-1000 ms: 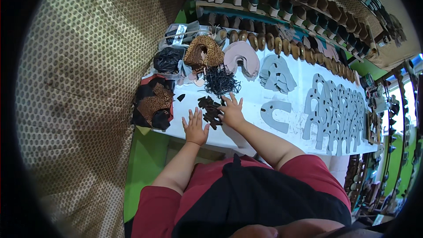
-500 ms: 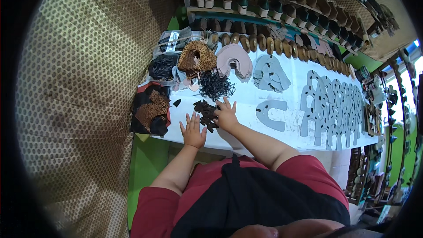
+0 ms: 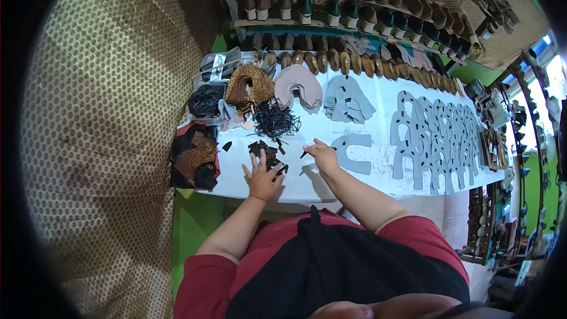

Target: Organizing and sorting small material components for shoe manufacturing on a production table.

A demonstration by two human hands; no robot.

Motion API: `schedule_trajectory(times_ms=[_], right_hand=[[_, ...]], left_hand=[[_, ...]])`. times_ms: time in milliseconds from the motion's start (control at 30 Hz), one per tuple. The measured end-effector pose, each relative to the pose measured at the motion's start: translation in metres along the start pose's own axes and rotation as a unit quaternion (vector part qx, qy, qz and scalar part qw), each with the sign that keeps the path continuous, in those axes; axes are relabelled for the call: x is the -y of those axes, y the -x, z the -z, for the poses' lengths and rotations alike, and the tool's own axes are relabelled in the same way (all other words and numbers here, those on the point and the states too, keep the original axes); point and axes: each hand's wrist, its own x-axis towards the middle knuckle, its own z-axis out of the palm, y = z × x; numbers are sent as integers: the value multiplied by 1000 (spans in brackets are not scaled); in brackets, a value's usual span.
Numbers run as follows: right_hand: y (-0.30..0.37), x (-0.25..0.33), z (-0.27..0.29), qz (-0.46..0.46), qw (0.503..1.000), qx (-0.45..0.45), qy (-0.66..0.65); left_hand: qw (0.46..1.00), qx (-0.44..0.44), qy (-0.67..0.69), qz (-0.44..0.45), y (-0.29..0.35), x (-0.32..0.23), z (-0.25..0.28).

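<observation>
Fingers spread, my left hand [image 3: 264, 181] rests at the near side of a small pile of dark brown-black strips [image 3: 267, 149]. My right hand [image 3: 323, 158] is to the right of that pile, pinching a small black strip [image 3: 303, 154] between thumb and fingertips. Just beyond its fingers lies a single grey U-shaped shoe upper piece [image 3: 361, 167], flat on the white table [image 3: 295, 183]. Behind the pile is a heap of thin black strips [image 3: 276, 119].
Stacks of leopard-print [image 3: 248, 85], pink [image 3: 298, 82] and grey upper pieces [image 3: 348, 100] stand farther back. Overlapping grey pieces with black marks [image 3: 437, 142] spread at the right. Scraps [image 3: 195, 156] lie left. Shoe shelves [image 3: 331, 20] line the back.
My right hand has left the dark pile and moved right with a black strip in its fingers. My left hand has shifted slightly onto the pile's near edge. The view has turned slightly.
</observation>
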Motion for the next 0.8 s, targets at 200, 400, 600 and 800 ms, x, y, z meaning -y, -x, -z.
schedule_trajectory(times_ms=[200,400,600,800], right_hand=[[21,4,24,-11,992,15,-125],[30,-10,67,42,999,-15,5],[60,-10,123,136,906,0,402],[48,-31,135,42,921,-60,383]], left_hand=[[978,25,185,92,-40,-73,-8],[945,61,321,13,-57,-89,-39],[970,163,130,-124,-70,-140,-30],[972,169,95,-134,-83,-158,-64]])
